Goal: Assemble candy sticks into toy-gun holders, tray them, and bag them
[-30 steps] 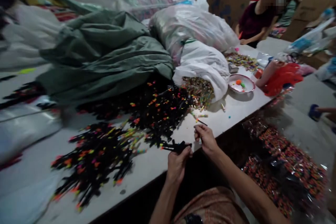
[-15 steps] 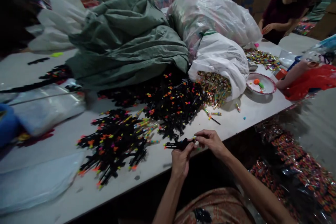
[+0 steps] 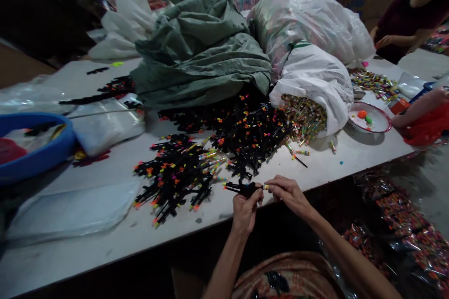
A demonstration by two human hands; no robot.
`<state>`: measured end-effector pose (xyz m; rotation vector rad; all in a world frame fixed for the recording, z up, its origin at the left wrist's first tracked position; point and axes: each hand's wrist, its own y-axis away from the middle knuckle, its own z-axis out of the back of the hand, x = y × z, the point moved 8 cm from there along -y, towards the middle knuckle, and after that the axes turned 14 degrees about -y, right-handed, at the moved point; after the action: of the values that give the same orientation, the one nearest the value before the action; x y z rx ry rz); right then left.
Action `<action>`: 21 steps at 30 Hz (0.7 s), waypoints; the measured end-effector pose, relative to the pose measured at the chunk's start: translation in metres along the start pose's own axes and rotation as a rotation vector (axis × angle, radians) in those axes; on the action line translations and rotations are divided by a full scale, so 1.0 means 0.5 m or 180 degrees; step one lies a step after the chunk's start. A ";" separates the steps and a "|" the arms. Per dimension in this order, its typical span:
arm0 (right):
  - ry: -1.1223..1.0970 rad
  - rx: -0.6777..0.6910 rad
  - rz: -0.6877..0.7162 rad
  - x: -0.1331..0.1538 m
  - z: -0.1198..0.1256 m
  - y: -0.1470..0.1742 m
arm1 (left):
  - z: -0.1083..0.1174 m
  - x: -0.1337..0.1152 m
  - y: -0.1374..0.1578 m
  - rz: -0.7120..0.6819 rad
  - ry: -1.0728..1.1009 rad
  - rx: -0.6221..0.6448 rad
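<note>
My left hand (image 3: 244,210) is closed around a small black toy gun (image 3: 242,188) with a bright tip, held over the table's front edge. My right hand (image 3: 290,195) pinches a small yellow-and-white tube (image 3: 266,187) at the gun's rear end. Whether the tube sits inside the gun or only touches it, I cannot tell. Just left of my hands lies a heap of black toy guns (image 3: 175,175) with orange, yellow and pink parts. Behind it, a larger pile of them (image 3: 242,131) spills from under a green sack (image 3: 203,56).
A white sack (image 3: 315,72) spills candy-filled tubes (image 3: 304,119). Right of it stands a red-rimmed plate (image 3: 380,130). Clear plastic bags (image 3: 73,210) and a blue basin (image 3: 68,149) are on the left. Filled bags (image 3: 403,217) lie below the table. A person (image 3: 403,32) is at the far right.
My view has turned left, bringing the blue basin further in. The yellow-and-white tube at the toy gun's rear now shows more plainly in my right fingers. My left hand keeps its grip.
</note>
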<state>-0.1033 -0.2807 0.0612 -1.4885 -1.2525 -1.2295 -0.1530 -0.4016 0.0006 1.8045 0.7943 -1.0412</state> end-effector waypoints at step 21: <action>0.2119 -0.0436 0.0249 -0.050 0.122 -0.042 | 0.217 -0.178 -0.046 -0.1215 -0.2144 -0.1298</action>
<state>-0.1141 -0.2229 0.0251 -1.0608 -0.6688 -1.6028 -0.2472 -0.4992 0.0428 0.8815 0.8528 -1.4911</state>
